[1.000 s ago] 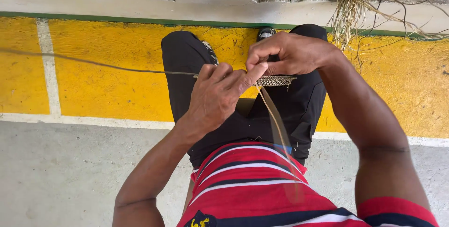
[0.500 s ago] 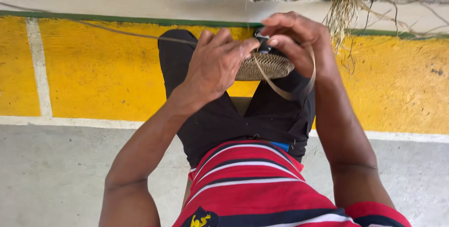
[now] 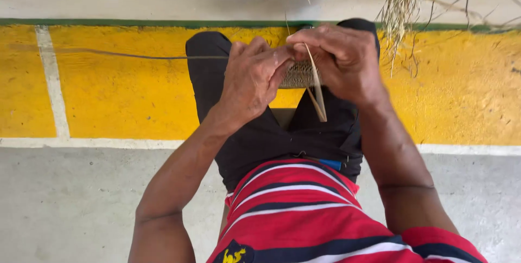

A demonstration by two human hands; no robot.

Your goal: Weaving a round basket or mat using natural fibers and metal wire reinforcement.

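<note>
Left hand: I see the left hand [image 3: 252,81] raised over the lap, wrist bent, fingers curled and pressed together on the left end of the woven piece [image 3: 297,75].
Right hand: the right hand [image 3: 339,59] sits just right of it, knuckles up, thumb and fingers pinching a pale fibre strip [image 3: 316,87] against the weave; the two hands touch at the fingertips.
Woven piece: small, flat, tan, held between both hands above the knees, mostly hidden by fingers, so I can only say it looks like a disc or band seen edge-on.
Strip: it runs from the right-hand pinch down and toward me, its folded end hanging free over the dark trousers [image 3: 260,133].
Long strand: a thin brown strand [image 3: 141,56] stretches from the left hand away to the left, taut and nearly level across the yellow wall.
Arms: both forearms rise from the near edge, elbows apart, converging at the work.
Clothing: a red shirt [image 3: 304,214] with white and navy stripes fills the near centre.
Surface: grey concrete floor [image 3: 70,203] near me; beyond it a yellow painted kerb [image 3: 125,100] with white lines and a green top edge.
Far right: a bundle of dry fibres [image 3: 401,2] hangs over the far ledge.
</note>
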